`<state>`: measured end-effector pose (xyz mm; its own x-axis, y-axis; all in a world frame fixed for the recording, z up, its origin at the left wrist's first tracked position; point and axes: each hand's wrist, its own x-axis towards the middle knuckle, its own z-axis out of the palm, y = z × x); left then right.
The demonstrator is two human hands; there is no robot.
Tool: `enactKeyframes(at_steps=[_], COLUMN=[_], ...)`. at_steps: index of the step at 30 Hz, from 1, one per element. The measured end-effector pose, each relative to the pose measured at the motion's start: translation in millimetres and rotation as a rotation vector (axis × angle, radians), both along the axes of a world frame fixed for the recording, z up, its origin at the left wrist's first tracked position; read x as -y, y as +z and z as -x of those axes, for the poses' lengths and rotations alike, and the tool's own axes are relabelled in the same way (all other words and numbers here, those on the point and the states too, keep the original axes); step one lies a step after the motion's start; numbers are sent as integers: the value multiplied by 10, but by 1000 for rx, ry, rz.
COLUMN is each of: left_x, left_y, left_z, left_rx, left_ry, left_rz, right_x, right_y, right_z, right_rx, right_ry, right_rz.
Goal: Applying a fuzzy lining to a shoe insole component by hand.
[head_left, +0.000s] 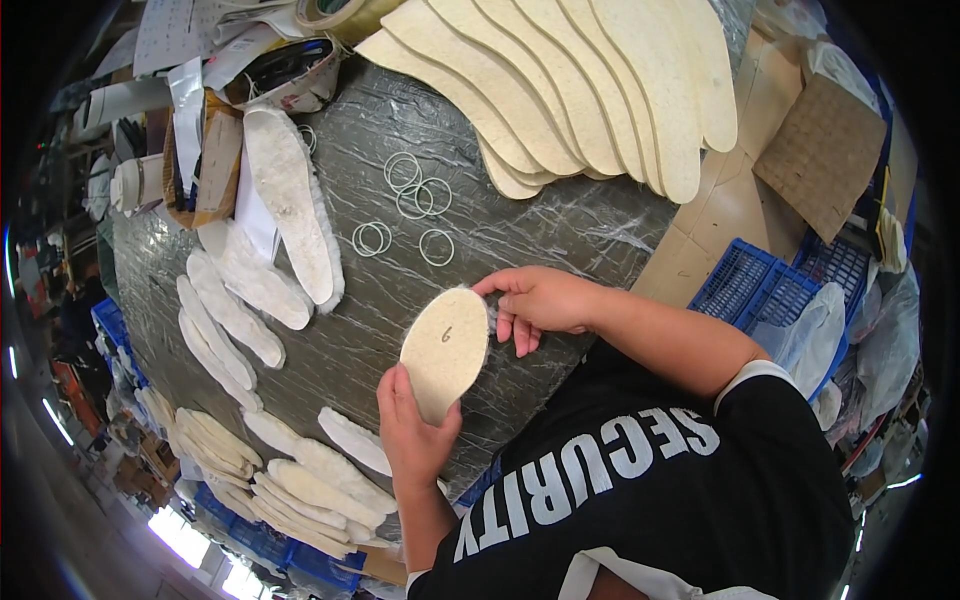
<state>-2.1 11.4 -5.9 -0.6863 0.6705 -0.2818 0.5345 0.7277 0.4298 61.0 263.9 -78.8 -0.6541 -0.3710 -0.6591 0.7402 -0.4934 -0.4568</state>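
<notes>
A cream insole [440, 350] with a small handwritten mark is held over the dark table, its rounded end pointing away from me. My left hand [415, 428] is closed around its near end, thumb on the face. At its upper right edge, my right hand [540, 308] has the index finger and thumb on the rim, where a little fluff shows. The other right fingers hang bent beside that edge. Just beyond the insole lie several thin pale rubber bands [436, 247]. A fan of large cream insoles [590, 90] overlaps at the far side.
Fluffy white insoles [290, 205] lie along the left, with piles of cream ones [300, 500] at the near left. A cardboard box with pens [200, 165] and a tape roll [345, 14] stand at the far left. Blue plastic crates [745, 285] sit off the table's right edge.
</notes>
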Motion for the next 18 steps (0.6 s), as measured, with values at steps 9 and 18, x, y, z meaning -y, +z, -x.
enactKeyframes(at_steps=[9,18], left_x=[-45,-40], left_y=[-9,-57], left_z=[-30,-25], left_rx=[21,-8], left_ry=[45,12], left_rz=[42,80], right_x=[-4,33], right_y=[20,5], right_z=[-4,-52], right_rx=[-15,-17], right_ry=[9,-47], right_rz=[-31,-46])
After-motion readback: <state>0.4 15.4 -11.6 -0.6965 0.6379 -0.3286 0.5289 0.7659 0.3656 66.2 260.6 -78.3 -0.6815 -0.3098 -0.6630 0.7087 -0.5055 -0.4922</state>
